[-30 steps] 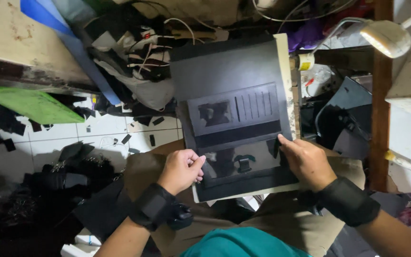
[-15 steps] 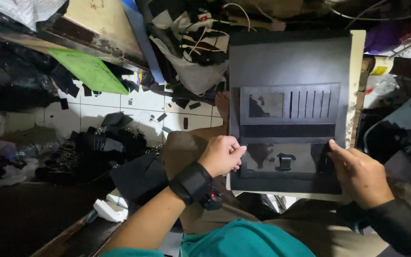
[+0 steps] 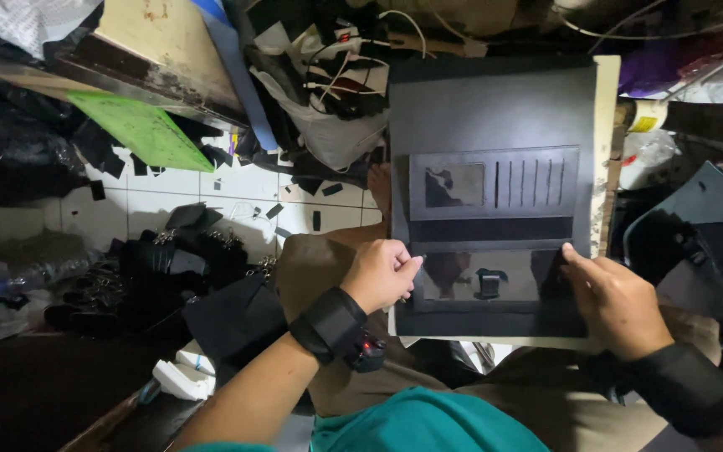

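- Head view, looking down onto the lap: a large black sheet panel (image 3: 495, 117) lies on a pale board (image 3: 606, 125), occupying centre to 1 o'clock of the frame
- Black sheet panel: flat, dark grey-black, with a raised pocket piece (image 3: 495, 184) at its middle; that piece has a window cut-out on its left half and a row of narrow vertical slots on its right half
- Lower band of the panel, near 5 o'clock: a glossy strip carrying a small black clasp part (image 3: 489, 283), sitting between the two hands
- Left hand (image 3: 382, 274): fingers curled, thumb and fingertips pinching the left edge of the panel's lower band; a black wrist strap (image 3: 332, 326) with a small red light sits on the wrist
- Right hand (image 3: 617, 301): fingers partly bent, fingertips pressed on the right end of the lower band, thumb hidden; whether it grips the edge or only presses cannot be told; a black cuff (image 3: 684, 389) covers the wrist
- Pale board: its cream edge shows along the right side and below the panel, resting across the person's knees
- Surroundings at 9 to 11 o'clock: white tiled floor (image 3: 169, 205) strewn with black offcuts, a green sheet (image 3: 140, 130) leaning at 10 o'clock, a heap of black pieces with metal clips (image 3: 186, 259) at 8 o'clock
- At 12 o'clock: tangled white cables (image 3: 336, 59) over dark clutter
- At 2 o'clock: a small white tub with a yellow label (image 3: 646, 117) just beside the board
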